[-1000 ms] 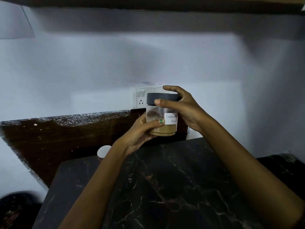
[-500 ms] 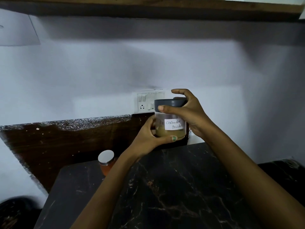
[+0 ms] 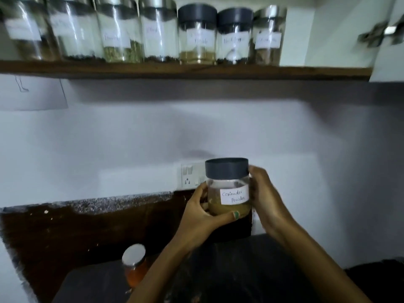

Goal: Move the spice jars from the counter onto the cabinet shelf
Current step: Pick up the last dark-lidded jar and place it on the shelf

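I hold a glass jar [image 3: 228,186] with a dark grey lid and a white label reading coriander powder, raised above the counter. My left hand [image 3: 200,215] grips its base from the left, thumb under the bottom edge. Against the jar's right side my right hand [image 3: 265,193] wraps it, fingers behind. A smaller jar of orange powder [image 3: 134,267] with a silver lid stands on the dark marble counter [image 3: 91,287] at lower left. High above runs the wooden shelf [image 3: 185,72], lined with several labelled spice jars [image 3: 197,33].
A white switch and socket plate [image 3: 190,178] sits on the wall just behind the held jar. A sheet of paper [image 3: 32,95] is stuck to the wall under the shelf's left end. A white cabinet side [image 3: 387,51] with a metal hinge bounds the shelf on the right.
The view has tilted up, bringing the shelf and its jars into sight. My right hand has slid from the lid down to the jar's side. The jar is still held in both hands.
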Motion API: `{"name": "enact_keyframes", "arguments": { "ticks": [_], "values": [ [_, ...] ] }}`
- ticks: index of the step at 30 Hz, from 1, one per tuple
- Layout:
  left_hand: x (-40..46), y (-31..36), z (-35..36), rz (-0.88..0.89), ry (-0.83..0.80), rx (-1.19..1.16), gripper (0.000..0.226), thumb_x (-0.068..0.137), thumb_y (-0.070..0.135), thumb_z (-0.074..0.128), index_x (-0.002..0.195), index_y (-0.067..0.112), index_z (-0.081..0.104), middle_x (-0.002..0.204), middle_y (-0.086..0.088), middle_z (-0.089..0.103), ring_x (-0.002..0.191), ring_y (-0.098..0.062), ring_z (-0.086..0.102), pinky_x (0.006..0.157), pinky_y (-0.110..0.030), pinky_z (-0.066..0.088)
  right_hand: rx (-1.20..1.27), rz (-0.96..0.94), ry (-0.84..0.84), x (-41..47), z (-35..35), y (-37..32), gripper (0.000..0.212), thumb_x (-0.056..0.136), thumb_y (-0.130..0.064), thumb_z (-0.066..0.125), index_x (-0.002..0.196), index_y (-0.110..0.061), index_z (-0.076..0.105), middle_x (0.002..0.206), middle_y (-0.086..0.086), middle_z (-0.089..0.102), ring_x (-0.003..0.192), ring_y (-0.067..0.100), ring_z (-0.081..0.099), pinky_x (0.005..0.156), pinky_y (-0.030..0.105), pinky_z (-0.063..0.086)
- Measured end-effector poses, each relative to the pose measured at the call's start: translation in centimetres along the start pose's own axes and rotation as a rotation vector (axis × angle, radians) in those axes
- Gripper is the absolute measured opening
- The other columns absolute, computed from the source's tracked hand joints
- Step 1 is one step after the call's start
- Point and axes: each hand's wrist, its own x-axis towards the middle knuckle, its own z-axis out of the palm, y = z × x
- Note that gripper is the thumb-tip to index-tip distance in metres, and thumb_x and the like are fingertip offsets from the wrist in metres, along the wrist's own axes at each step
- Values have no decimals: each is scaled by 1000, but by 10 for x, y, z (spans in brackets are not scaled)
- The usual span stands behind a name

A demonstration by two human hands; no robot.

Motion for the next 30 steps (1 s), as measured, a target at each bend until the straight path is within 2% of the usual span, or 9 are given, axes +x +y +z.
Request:
{"name": "enact_keyframes", "arguments": {
  "ticks": [4,8,11,15,18,22,24,26,30],
  "values": [
    [20,26,19,67,76,-68,79,55,23,89,120,41,46,108,18,63,91,7,65,66,-9,51,-36,-184,46,-5,-9,-5,24,98,-28,35,112,-23,55,102,-7,67,82,-5,65,63,9,50],
    [49,66,39,183,84,-83,76,53,34,89,114,47,44,111,26,55,89,16,60,62,-5,48,-42,-356,80,4,-20,-35,25,90,-39,39,114,-41,47,98,-32,63,95,-8,61,66,6,48],
    [73,100,58,306,51,-36,73,54,39,86,111,50,43,111,33,50,89,20,57,64,-3,47,-35,-486,134,16,-32,-65,42,80,-52,38,120,-44,43,116,-25,56,104,-6,57,74,9,45],
    [103,144,86,458,43,60,69,63,34,84,114,50,40,109,37,45,93,15,54,67,0,46,-1,-651,184,39,-52,-106,33,85,-50,37,117,-46,43,119,-20,57,106,-4,58,82,14,46],
    [127,171,108,564,79,112,78,66,32,84,132,32,43,112,27,48,92,20,51,68,3,44,40,-752,249,65,-67,-133,26,94,-41,38,120,-40,43,120,-16,57,107,-1,58,86,17,46],
    [159,196,134,665,176,194,81,64,33,85,135,19,47,124,12,53,109,-1,56,90,-18,51,82,-832,334,103,-85,-158,24,100,-35,36,122,-33,43,116,-10,58,109,4,57,88,19,45],
    [174,203,144,727,219,241,80,64,34,84,134,19,49,123,9,51,103,-2,56,84,-10,49,69,-860,370,120,-93,-165,29,100,-35,35,127,-26,40,120,-3,57,112,9,56,91,22,45],
    [188,206,147,755,254,254,77,64,33,85,131,17,52,114,14,49,87,11,52,69,4,42,42,-864,384,135,-96,-170,30,100,-35,33,128,-24,39,121,0,56,110,11,55,91,24,45],
    [213,202,158,759,297,291,70,66,30,84,127,12,55,98,21,48,75,21,46,60,7,38,-14,-840,371,161,-107,-175,35,101,-33,32,132,-19,37,124,4,55,111,15,55,92,29,48]
  ]
}}
